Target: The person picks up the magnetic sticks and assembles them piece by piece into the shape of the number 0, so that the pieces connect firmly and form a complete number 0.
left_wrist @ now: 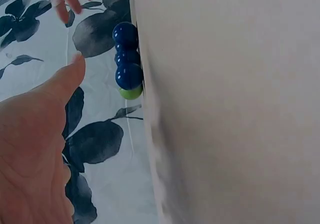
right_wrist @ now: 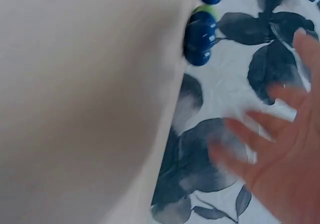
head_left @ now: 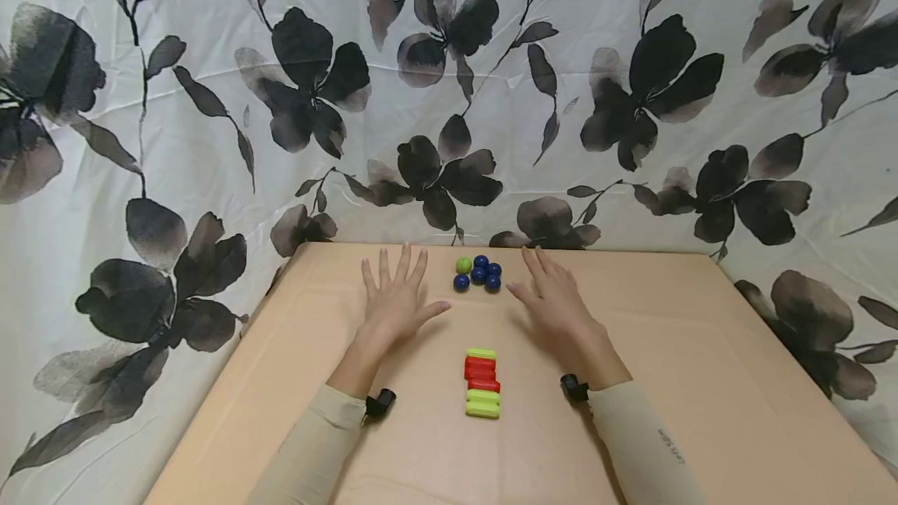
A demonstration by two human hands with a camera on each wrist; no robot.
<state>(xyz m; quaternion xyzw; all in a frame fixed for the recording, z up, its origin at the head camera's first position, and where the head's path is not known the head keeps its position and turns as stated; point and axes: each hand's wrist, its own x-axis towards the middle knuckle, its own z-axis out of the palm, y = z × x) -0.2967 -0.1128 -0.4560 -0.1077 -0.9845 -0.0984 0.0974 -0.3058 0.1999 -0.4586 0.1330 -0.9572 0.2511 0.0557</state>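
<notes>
Far back on the table, several shiny blue balls (head_left: pixel 479 275) and one green ball (head_left: pixel 464 265) sit in a cluster. To their left my left hand (head_left: pixel 394 304) hovers with fingers spread wide, thumb toward the balls. On the other side is my right hand (head_left: pixel 557 302), fingers extended, its fingertips a little right of the cluster. Both hands hold nothing. The left wrist view shows the open palm (left_wrist: pixel 32 149) beside the blue balls (left_wrist: pixel 128 76); in the right wrist view the fingers are blurred. Nearer me, red blocks (head_left: pixel 480 369) and yellow-green blocks (head_left: pixel 482 410) lie in a row between my forearms.
The light wooden table (head_left: pixel 281 427) ends just behind the balls. A white cloth (head_left: pixel 533 178) with dark flower prints hangs behind it and at both sides. Each wrist wears a small black camera (head_left: pixel 381 404) on a strap.
</notes>
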